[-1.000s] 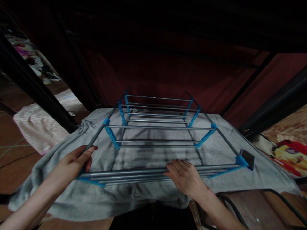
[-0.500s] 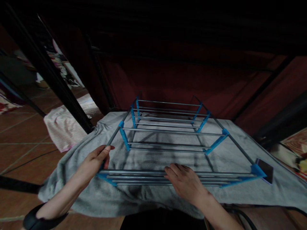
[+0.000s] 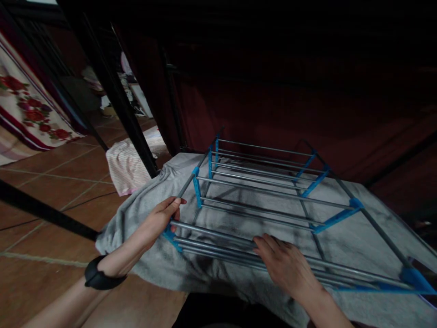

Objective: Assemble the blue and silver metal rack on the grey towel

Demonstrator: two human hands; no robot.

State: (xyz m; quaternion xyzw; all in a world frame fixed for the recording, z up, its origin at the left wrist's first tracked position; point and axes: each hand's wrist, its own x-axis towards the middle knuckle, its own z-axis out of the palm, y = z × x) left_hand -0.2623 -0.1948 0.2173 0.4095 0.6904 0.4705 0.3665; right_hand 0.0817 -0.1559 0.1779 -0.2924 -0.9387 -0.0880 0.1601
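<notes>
A metal-tube rack (image 3: 259, 189) with blue plastic connectors (image 3: 336, 221) lies across a grey blanket (image 3: 150, 259). My left hand (image 3: 164, 216) is closed round its left side tube, just beyond the near left corner connector. My right hand (image 3: 287, 264) rests on the near cross bars, fingers curled over the top bar around its middle. My palm hides part of the lower bars there. The rack's near right corner reaches the right edge of the view.
Black metal posts (image 3: 126, 105) stand at the left, near a striped cloth (image 3: 126, 171) that hangs low over the tiled floor (image 3: 51, 191). A flowered curtain (image 3: 34, 105) hangs further left. Dark red cloth (image 3: 259, 114) closes off the back. A cable crosses the floor.
My view has turned left, so the rack and both hands appear further right and tilted. The flowered curtain shows more fully. Both hands keep their places on the rack.
</notes>
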